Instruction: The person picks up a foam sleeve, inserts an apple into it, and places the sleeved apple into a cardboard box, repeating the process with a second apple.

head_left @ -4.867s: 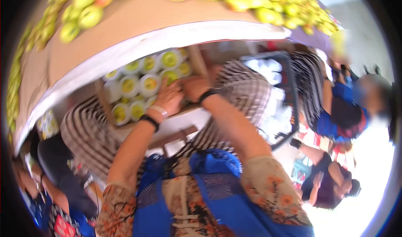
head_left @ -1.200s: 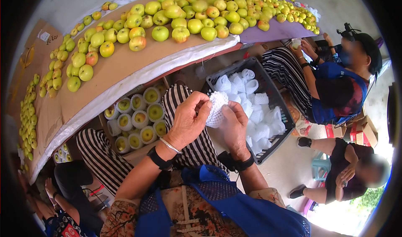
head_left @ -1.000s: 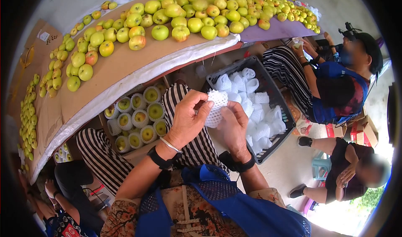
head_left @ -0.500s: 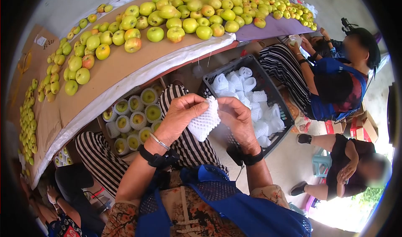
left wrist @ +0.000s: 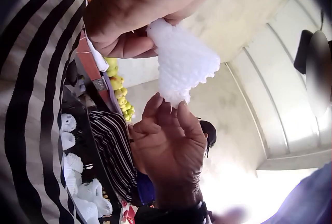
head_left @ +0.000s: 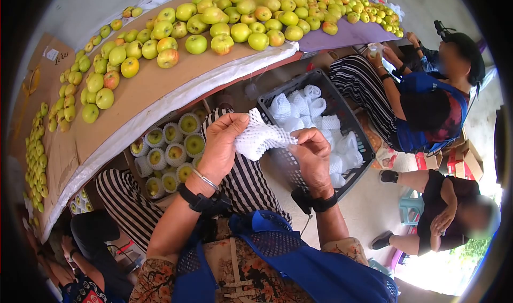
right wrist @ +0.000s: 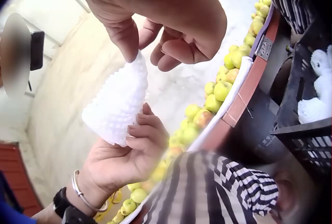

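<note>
A white foam net sleeve (head_left: 261, 136) is stretched sideways between my two hands, above the lap. My left hand (head_left: 220, 145) grips its left end. My right hand (head_left: 314, 156) pinches the other end between thumb and fingertips. In the left wrist view the sleeve (left wrist: 184, 58) looks flattened, with a scalloped edge, and the right hand's fingertips (left wrist: 154, 102) are at its lower corner. The right wrist view shows the same sleeve (right wrist: 116, 105) hanging from the right thumb and forefinger, with the left hand (right wrist: 124, 156) below, curled against it.
A black plastic crate (head_left: 359, 170) of foam sleeves stands to the right. Left of the knees is a box (head_left: 131, 156) of apples in foam sleeves. Loose apples (head_left: 240, 33) cover the cardboard-topped table (head_left: 160, 83) ahead. Another person (head_left: 427, 100) sits at the right.
Both hands were at the apple box earliest, then held the foam sleeve close together. Since then the sleeve has turned sideways and stretched, with the hands farther apart.
</note>
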`<state>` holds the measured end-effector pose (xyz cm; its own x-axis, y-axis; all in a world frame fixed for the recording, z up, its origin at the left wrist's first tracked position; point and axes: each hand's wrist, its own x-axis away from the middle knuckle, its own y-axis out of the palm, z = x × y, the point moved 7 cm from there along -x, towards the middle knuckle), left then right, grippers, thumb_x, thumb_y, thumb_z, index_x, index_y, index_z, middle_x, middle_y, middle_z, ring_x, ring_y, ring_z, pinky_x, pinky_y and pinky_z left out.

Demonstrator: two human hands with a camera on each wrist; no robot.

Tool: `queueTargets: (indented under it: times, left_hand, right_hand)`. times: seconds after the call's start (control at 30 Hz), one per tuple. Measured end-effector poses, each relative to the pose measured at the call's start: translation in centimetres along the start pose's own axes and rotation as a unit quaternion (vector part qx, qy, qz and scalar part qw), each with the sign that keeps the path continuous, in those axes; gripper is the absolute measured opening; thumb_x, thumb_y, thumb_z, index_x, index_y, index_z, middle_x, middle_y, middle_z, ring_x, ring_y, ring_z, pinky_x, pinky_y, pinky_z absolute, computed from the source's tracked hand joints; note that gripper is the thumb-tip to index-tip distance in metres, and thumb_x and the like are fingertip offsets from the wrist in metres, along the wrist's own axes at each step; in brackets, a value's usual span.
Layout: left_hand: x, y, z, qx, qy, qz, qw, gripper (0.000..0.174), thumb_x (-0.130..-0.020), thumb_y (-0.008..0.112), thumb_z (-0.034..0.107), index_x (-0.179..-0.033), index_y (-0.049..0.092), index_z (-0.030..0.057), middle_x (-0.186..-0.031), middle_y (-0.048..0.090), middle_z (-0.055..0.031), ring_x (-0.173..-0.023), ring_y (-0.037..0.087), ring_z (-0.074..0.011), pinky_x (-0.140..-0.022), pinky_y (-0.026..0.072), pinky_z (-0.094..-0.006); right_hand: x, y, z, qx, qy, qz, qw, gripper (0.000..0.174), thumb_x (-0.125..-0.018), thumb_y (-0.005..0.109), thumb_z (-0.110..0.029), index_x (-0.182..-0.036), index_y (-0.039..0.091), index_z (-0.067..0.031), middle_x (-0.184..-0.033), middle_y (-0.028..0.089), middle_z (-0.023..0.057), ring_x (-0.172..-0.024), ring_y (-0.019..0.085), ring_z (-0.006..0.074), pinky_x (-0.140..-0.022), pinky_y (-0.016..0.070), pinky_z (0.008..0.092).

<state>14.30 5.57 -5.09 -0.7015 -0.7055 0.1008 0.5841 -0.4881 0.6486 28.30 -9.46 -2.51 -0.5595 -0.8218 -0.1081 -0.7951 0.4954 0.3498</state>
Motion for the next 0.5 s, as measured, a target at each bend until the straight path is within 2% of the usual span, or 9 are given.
queueTargets:
  times: [0.07,0.13,0.23,0.27,0.3,0.37,0.4,0.5]
  left_hand:
    - [-0.1,-0.4,0.2,-0.038,0.043,0.021,0.998,0.014,-0.094,0.069,0.012,-0.099,0.068,-0.001,-0.089,0.069,-0.0029,-0.079,0.062,-0.0071,-0.071,0.052,-0.0231]
    - [0.3,0.1,1.2,-0.151,0.106,0.035,0.982,0.012,-0.094,0.069,0.011,-0.097,0.067,-0.0009,-0.086,0.067,-0.0012,-0.077,0.059,-0.0053,-0.069,0.0501,-0.0217]
    - [0.9,1.5,2.6,-0.265,0.169,0.042,0.948,0.011,-0.095,0.068,0.011,-0.095,0.066,-0.0005,-0.084,0.064,0.0012,-0.075,0.056,-0.0036,-0.067,0.0478,-0.0203]
    - [1.1,1.9,2.8,-0.293,0.185,0.043,0.937,0.011,-0.096,0.067,0.011,-0.095,0.065,-0.0003,-0.083,0.063,0.002,-0.075,0.055,-0.0032,-0.067,0.0472,-0.02]
    - [1.1,2.1,2.4,-0.283,0.169,0.035,0.943,0.011,-0.096,0.067,0.011,-0.095,0.065,0.0,-0.083,0.063,0.0023,-0.074,0.055,-0.0031,-0.067,0.047,-0.0199]
    - [1.0,2.6,1.5,-0.262,0.138,0.019,0.955,0.011,-0.096,0.067,0.011,-0.095,0.065,0.0005,-0.084,0.063,0.003,-0.074,0.054,-0.003,-0.066,0.0468,-0.0197]
    - [0.9,2.7,1.4,-0.249,0.125,0.02,0.96,0.011,-0.096,0.067,0.011,-0.095,0.065,0.0004,-0.084,0.063,0.003,-0.074,0.054,-0.0027,-0.066,0.0468,-0.0197]
    - [0.0,0.6,1.2,-0.128,0.103,0.042,0.986,0.011,-0.096,0.067,0.012,-0.094,0.065,0.0005,-0.084,0.064,0.0027,-0.074,0.054,-0.0029,-0.066,0.0471,-0.0197]
  right_hand:
    - [0.0,0.1,0.1,0.035,0.012,-0.006,0.999,0.024,-0.081,0.068,0.009,-0.098,0.061,-0.0053,-0.105,0.065,0.0056,-0.093,0.059,0.0118,-0.086,0.0462,0.0275]
    - [0.1,0.3,0.0,0.092,0.036,0.001,0.995,0.029,-0.081,0.069,0.007,-0.105,0.062,-0.0052,-0.106,0.064,0.0045,-0.094,0.058,0.0109,-0.084,0.0449,0.0267]
    - [-0.4,0.0,-0.8,0.165,0.012,0.042,0.985,0.039,-0.079,0.072,0.002,-0.116,0.06,-0.0048,-0.111,0.063,0.0037,-0.1,0.056,0.0119,-0.085,0.0424,0.0267]
    - [-0.7,0.7,-2.1,0.248,-0.033,0.024,0.968,0.046,-0.076,0.075,-0.005,-0.12,0.06,-0.0043,-0.114,0.063,0.0064,-0.106,0.058,0.0181,-0.089,0.0434,0.0327]
    - [-0.7,2.2,-3.7,0.312,-0.099,-0.017,0.945,0.047,-0.076,0.076,-0.006,-0.12,0.06,-0.0045,-0.115,0.063,0.008,-0.107,0.058,0.0208,-0.091,0.0436,0.0351]
    - [-0.4,6.4,-5.8,0.428,-0.228,-0.099,0.869,0.049,-0.075,0.077,-0.008,-0.121,0.059,-0.005,-0.117,0.063,0.0112,-0.108,0.059,0.0262,-0.093,0.0441,0.04]
    - [-0.3,8.0,-6.1,0.438,-0.258,-0.116,0.853,0.04,-0.073,0.077,-0.009,-0.111,0.064,-0.0061,-0.108,0.064,0.0123,-0.102,0.061,0.0305,-0.091,0.0473,0.0421]
    - [0.5,6.9,-2.1,0.492,-0.198,-0.193,0.825,0.023,-0.072,0.076,-0.006,-0.094,0.066,-0.0071,-0.097,0.062,0.0094,-0.094,0.061,0.0301,-0.081,0.051,0.0394]
